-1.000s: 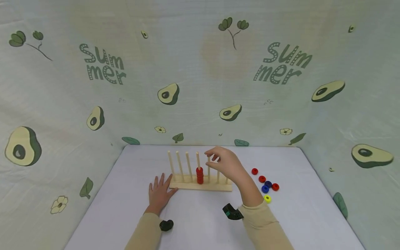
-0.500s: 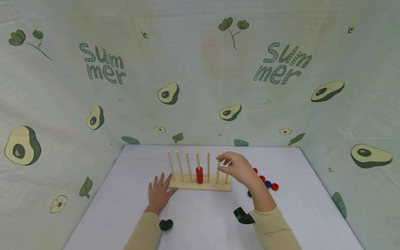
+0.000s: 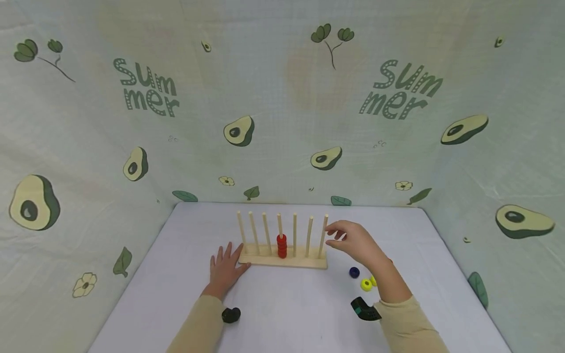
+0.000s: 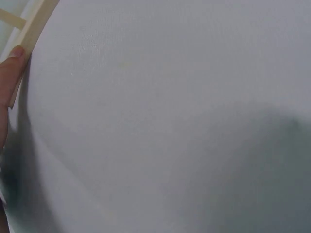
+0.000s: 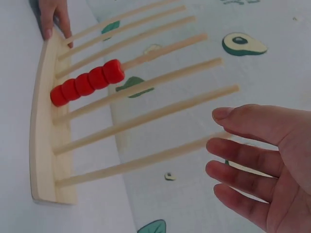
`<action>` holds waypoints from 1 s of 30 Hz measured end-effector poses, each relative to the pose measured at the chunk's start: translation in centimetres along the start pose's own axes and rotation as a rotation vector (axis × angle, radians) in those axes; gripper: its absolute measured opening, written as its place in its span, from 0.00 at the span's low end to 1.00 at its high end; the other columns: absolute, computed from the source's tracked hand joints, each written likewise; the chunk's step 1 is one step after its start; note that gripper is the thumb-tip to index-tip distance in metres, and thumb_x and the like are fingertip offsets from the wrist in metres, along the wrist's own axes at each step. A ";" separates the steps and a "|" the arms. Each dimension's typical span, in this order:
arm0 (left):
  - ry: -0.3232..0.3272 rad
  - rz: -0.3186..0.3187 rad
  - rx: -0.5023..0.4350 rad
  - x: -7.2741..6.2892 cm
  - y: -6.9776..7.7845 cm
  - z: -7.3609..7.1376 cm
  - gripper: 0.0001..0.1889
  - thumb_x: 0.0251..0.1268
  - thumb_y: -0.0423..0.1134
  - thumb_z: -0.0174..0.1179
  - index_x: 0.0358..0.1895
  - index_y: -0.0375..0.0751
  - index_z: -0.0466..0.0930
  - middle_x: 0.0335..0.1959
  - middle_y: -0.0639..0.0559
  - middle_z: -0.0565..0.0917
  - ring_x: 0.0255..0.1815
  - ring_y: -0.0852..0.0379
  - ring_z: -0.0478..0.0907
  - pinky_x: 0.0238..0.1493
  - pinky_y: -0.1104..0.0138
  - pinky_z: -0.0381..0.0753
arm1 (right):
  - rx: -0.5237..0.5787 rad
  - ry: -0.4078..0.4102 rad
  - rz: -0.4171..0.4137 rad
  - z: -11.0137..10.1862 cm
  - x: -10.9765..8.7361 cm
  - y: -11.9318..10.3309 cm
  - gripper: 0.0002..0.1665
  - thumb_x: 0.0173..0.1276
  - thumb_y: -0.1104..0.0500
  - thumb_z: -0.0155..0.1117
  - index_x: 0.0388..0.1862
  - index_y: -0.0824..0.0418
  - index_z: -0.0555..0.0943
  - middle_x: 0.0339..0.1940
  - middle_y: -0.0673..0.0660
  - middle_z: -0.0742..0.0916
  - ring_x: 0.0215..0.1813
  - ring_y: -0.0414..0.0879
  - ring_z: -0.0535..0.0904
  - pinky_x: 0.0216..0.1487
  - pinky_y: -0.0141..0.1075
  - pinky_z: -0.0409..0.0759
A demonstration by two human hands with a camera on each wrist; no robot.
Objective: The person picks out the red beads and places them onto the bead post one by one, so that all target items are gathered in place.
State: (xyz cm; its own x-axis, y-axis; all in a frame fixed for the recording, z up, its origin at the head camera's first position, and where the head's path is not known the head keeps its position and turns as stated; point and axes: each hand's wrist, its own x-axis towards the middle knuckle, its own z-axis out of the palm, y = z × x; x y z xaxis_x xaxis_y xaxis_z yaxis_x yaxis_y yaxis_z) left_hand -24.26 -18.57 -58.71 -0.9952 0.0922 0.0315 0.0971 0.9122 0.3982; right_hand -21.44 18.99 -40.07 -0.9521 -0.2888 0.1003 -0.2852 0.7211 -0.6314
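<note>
A wooden peg rack (image 3: 304, 264) with several upright pegs stands on the white table. One middle peg carries a stack of red beads (image 3: 282, 246); the right wrist view shows these beads (image 5: 87, 83) pressed close together. My left hand (image 3: 225, 273) lies with fingers spread at the rack's left end, its thumb (image 4: 17, 51) touching the base. Beside the top of the rightmost peg (image 3: 323, 238) is my right hand (image 3: 355, 241), fingers loosely bent and holding nothing. In the right wrist view its thumb and fingertips (image 5: 224, 113) are near that peg's tip.
Right of the rack lie a dark blue bead (image 3: 354, 272), a yellow bead (image 3: 366, 285) and a second yellow bead (image 3: 373, 280) partly behind the right forearm. A sliver of red shows past that forearm. A patterned cloth (image 3: 282, 162) rises behind the table.
My right hand has moved right along the peg tops, from the peg beside the red stack to the rightmost one. Its forearm now covers most red and blue loose beads. My left hand stays put.
</note>
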 end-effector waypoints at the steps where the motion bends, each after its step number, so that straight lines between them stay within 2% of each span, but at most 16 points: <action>1: -0.011 -0.001 0.004 0.1 0.2 -0.3 0.39 0.64 0.62 0.58 0.74 0.46 0.62 0.75 0.33 0.55 0.74 0.28 0.44 0.67 0.33 0.40 | -0.013 0.003 -0.001 -0.2 -0.1 0.2 0.17 0.62 0.61 0.71 0.50 0.61 0.83 0.41 0.50 0.85 0.41 0.46 0.79 0.44 0.42 0.80; 8: -0.086 0.018 0.093 0.9 0.6 -1.7 0.38 0.65 0.61 0.57 0.74 0.46 0.63 0.74 0.33 0.58 0.72 0.26 0.50 0.64 0.31 0.49 | -0.057 0.016 -0.007 -1.2 -0.4 1.9 0.17 0.62 0.61 0.71 0.50 0.62 0.83 0.40 0.52 0.86 0.40 0.45 0.79 0.43 0.42 0.80; 13: -0.119 0.051 0.118 1.3 0.2 -2.6 0.36 0.66 0.60 0.57 0.72 0.45 0.65 0.72 0.33 0.61 0.71 0.25 0.51 0.63 0.29 0.48 | -0.035 0.015 0.049 -1.5 -0.8 3.0 0.17 0.63 0.60 0.71 0.51 0.61 0.83 0.40 0.53 0.85 0.38 0.45 0.77 0.38 0.40 0.80; 18: -0.180 0.069 0.165 1.4 -0.3 -3.0 0.36 0.66 0.60 0.56 0.72 0.46 0.66 0.73 0.35 0.61 0.72 0.27 0.51 0.62 0.28 0.46 | -0.002 0.032 0.107 -1.6 -1.4 4.4 0.18 0.64 0.60 0.70 0.52 0.61 0.82 0.40 0.52 0.85 0.38 0.46 0.77 0.34 0.37 0.79; 24: -0.228 0.050 0.122 1.5 0.0 -3.6 0.38 0.66 0.62 0.56 0.73 0.44 0.63 0.75 0.35 0.58 0.73 0.26 0.48 0.61 0.27 0.47 | -0.050 0.098 0.104 -1.9 -1.5 6.1 0.18 0.63 0.61 0.71 0.52 0.62 0.82 0.40 0.53 0.85 0.41 0.49 0.78 0.39 0.40 0.82; 30: -0.227 0.054 0.059 1.3 0.1 -3.6 0.37 0.67 0.59 0.57 0.74 0.43 0.62 0.75 0.33 0.56 0.73 0.24 0.45 0.61 0.26 0.43 | -0.044 0.094 0.161 -2.0 -1.6 7.6 0.18 0.63 0.62 0.70 0.52 0.63 0.82 0.39 0.54 0.84 0.40 0.50 0.78 0.35 0.37 0.81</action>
State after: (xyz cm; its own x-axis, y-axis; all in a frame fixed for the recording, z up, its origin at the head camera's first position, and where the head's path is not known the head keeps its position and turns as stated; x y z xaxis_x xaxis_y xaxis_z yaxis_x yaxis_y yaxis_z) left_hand -25.62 -19.82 -55.35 -0.9619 0.2232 -0.1579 0.1576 0.9246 0.3468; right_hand -22.31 26.19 -43.53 -0.9913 -0.1093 0.0732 -0.1312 0.7806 -0.6111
